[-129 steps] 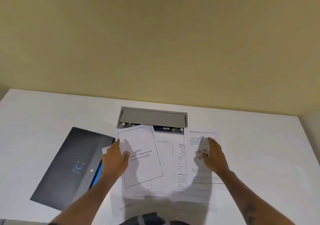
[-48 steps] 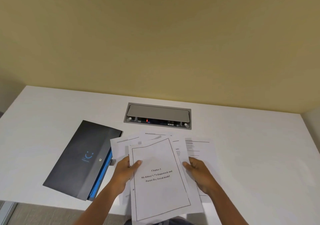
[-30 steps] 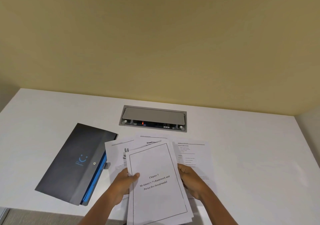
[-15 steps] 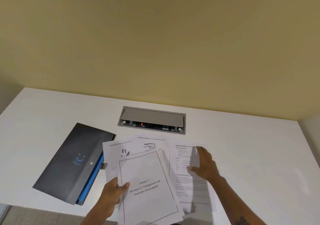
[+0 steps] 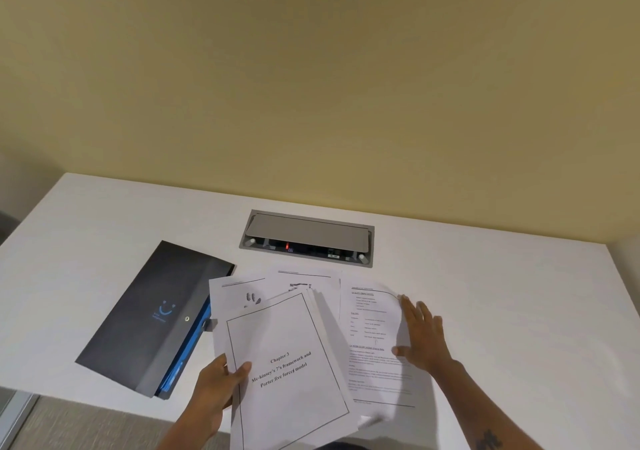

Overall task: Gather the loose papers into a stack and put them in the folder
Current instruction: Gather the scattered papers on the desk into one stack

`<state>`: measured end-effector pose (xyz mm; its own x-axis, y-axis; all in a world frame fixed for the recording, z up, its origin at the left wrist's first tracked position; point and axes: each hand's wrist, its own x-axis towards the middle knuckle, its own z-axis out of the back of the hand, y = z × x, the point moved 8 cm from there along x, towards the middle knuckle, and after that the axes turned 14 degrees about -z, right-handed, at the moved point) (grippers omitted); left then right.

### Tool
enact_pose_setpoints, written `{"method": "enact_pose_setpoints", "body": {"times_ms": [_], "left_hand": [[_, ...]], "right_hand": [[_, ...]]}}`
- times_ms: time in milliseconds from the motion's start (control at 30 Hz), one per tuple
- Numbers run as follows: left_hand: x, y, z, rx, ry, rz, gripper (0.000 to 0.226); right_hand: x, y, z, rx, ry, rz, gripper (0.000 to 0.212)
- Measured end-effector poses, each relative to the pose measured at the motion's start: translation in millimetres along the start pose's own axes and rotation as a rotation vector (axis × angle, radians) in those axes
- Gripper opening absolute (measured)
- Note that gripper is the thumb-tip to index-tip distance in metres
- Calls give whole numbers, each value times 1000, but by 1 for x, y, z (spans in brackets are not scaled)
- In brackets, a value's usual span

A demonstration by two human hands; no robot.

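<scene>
My left hand pinches the left edge of a fanned stack of papers, its top sheet a bordered "Chapter 3" title page. To the right, a separate printed sheet lies on the white table. My right hand rests on that sheet's right edge with fingers spread, and the edge curls upward against the fingers. The dark grey folder with a blue smiley logo and blue inner lining lies flat to the left of the stack, angled, its near corner past the table's front edge.
A grey cable box with a raised lid is set into the white table behind the papers. A beige wall rises just beyond the table's far edge. The front edge of the table runs near my left forearm.
My right hand let go of the stack and moved right onto the separate sheet, whose right edge has lifted. My left hand alone holds the stack, shifted slightly left.
</scene>
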<state>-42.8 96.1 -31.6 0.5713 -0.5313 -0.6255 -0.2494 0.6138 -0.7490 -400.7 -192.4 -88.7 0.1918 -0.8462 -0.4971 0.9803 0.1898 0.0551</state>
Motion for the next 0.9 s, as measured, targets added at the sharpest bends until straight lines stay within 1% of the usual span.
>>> {"method": "enact_pose_setpoints", "body": {"times_ms": [100,167,233,300,400,433,533,567,600,667,733,800,900], "left_hand": [[-1,-4,-4,2,3,-15,14],[0,-5,-6,-5,4,-24,15],[1,-6,-6,-19,5,-26,18],[0,-8,-7,-37,7,-35,16],[-1,-12,-9,-41,20,-45,19],[-1,-12,-9,-33,25,-44,22],[0,-15,-9,-32,36,-44,26],[-1,-16,-9,-32,41,-45,26],[-1,-19,-10,-36,46,-49,26],[-2,-25,-12,-48,59,-65,25],[-1,-30,-13,-54,76,-81,27],[0,-36,-14,-59,91,-99,28],[1,-46,-16,-73,108,-126,22]], "right_hand": [[-12,-3,-1,206,-47,-40,121],[-22,-6,-3,340,-58,-118,109],[-33,-8,-8,393,-54,-190,98],[-41,-15,-14,447,-55,-279,92],[-52,-29,-20,607,-68,-411,80],[-54,-33,-20,665,-77,-438,71],[-58,-42,-17,816,-98,-446,25],[-60,-45,-15,848,-110,-427,16],[-63,-46,-10,881,-127,-404,12],[-73,-45,5,940,-152,-361,8],[-78,-46,19,977,-150,-332,18],[-81,-46,33,1016,-111,-305,21],[-84,-42,53,1127,-51,-262,17]]}}
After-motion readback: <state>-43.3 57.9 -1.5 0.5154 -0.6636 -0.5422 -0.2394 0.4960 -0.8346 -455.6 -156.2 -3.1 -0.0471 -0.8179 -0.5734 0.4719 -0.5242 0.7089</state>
